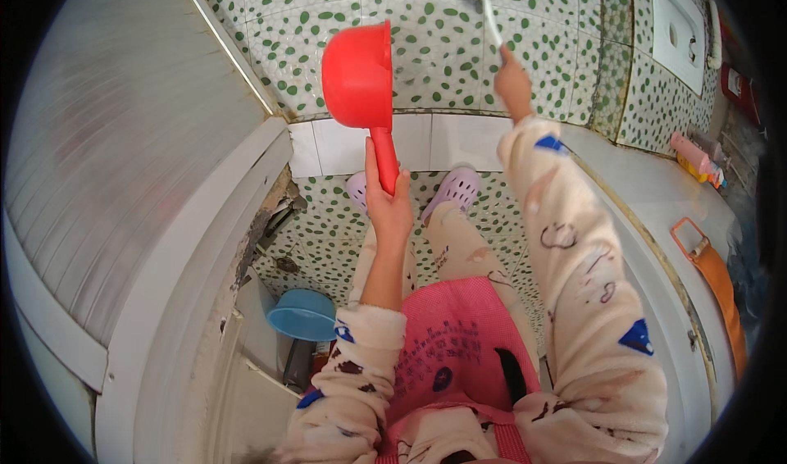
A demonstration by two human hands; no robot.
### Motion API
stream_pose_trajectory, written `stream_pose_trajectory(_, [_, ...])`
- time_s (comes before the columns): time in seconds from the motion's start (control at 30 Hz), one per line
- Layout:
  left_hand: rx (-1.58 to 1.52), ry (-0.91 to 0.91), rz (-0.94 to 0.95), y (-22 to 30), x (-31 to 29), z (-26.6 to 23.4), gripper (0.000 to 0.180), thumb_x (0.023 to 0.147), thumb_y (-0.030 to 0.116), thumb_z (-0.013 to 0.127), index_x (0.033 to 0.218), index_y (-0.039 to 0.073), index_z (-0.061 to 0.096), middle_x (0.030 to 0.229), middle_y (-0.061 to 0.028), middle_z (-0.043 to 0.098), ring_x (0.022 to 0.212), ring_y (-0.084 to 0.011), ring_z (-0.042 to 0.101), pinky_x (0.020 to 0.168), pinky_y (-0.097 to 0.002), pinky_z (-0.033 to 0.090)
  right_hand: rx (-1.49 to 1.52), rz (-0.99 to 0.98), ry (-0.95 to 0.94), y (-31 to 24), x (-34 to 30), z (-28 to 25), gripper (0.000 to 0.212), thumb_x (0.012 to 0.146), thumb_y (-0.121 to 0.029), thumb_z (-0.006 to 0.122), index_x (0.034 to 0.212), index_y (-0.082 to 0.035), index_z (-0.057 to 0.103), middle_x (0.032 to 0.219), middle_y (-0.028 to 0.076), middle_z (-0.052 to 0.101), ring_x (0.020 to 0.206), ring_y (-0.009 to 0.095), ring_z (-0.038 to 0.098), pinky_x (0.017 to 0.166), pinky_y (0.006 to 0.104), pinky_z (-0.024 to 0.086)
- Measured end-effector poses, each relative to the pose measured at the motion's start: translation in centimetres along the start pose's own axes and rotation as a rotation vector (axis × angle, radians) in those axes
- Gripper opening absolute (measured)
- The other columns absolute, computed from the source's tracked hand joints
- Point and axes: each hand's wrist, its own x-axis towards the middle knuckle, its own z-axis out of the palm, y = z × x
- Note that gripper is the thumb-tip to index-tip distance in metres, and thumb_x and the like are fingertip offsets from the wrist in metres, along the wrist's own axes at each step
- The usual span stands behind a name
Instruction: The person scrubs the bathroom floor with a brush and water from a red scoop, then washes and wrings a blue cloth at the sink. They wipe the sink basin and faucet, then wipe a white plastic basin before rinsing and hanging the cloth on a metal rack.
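Observation:
My left hand is closed round the handle of a red plastic water ladle, whose deep bowl points away from me over the tiled floor. Further off on the right, my right hand grips the white handle of a brush. Its dark round head is blurred and sits against the floor, or just above it; I cannot tell which. Green pebble-patterned tiles look wet in places beneath both tools. A pink apron covers my front.
A raised white-tiled sill crosses in front of my lilac clogs. At left stands a pale ribbed door, with a blue basin below it. To the right are a white squat toilet, a pink bottle and an orange strap.

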Motion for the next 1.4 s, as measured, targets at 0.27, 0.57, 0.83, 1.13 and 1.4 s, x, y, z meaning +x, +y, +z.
stream_pose_trajectory(0.27, [0.071,0.263,0.154,-0.7,0.9,-0.7,0.067,0.089,0.000,0.052,0.148,0.009,0.021,0.135,-0.0136,0.044,0.107,-0.0206,0.050,0.094,-0.0308,0.041,-0.143,-0.186,-0.526,1.5,-19.4,1.1,0.067,0.089,-0.003,0.041,0.148,-0.030,0.025,0.064,0.019,0.060,0.057,0.035,0.060,0.054,0.0476,0.048])
stream_pose_trajectory(0.57, [-0.005,0.376,0.229,1.7,1.6,-2.0,0.069,0.091,-0.001,0.049,0.150,0.007,0.014,0.140,-0.0179,0.037,0.116,-0.0242,0.047,0.096,-0.0322,0.040,0.111,-0.017,-0.064,-11.5,2.8,3.7,0.057,0.083,-0.008,0.045,0.139,-0.017,0.040,0.083,0.021,0.066,0.074,0.039,0.063,0.067,0.0477,0.049])
stream_pose_trajectory(0.83, [-0.068,0.526,0.282,2.7,2.1,-1.8,0.071,0.091,0.000,0.050,0.149,0.005,0.009,0.143,-0.0195,0.032,0.121,-0.0266,0.044,0.099,-0.0348,0.038,-0.205,-0.478,-0.587,-20.0,-5.7,6.6,0.064,0.086,-0.004,0.042,0.141,-0.036,0.035,0.089,0.018,0.065,0.077,0.034,0.065,0.068,0.0458,0.051])
stream_pose_trajectory(1.13, [-0.038,0.487,0.318,3.9,2.2,-2.3,0.070,0.092,0.001,0.050,0.149,0.002,0.010,0.142,-0.0207,0.032,0.121,-0.0274,0.044,0.099,-0.0347,0.037,0.158,-0.139,-0.072,-17.8,6.3,7.7,0.062,0.083,-0.004,0.043,0.141,-0.026,0.037,0.078,0.018,0.066,0.068,0.037,0.064,0.065,0.0470,0.050])
stream_pose_trajectory(1.4, [-0.043,0.401,0.284,3.6,2.3,-1.0,0.069,0.091,0.000,0.050,0.148,0.002,0.013,0.145,-0.0191,0.029,0.122,-0.0256,0.044,0.099,-0.0354,0.038,-0.100,-0.363,-0.445,-18.8,0.0,6.6,0.060,0.090,-0.011,0.046,0.143,-0.034,0.031,0.086,0.016,0.066,0.077,0.035,0.064,0.066,0.0457,0.049])
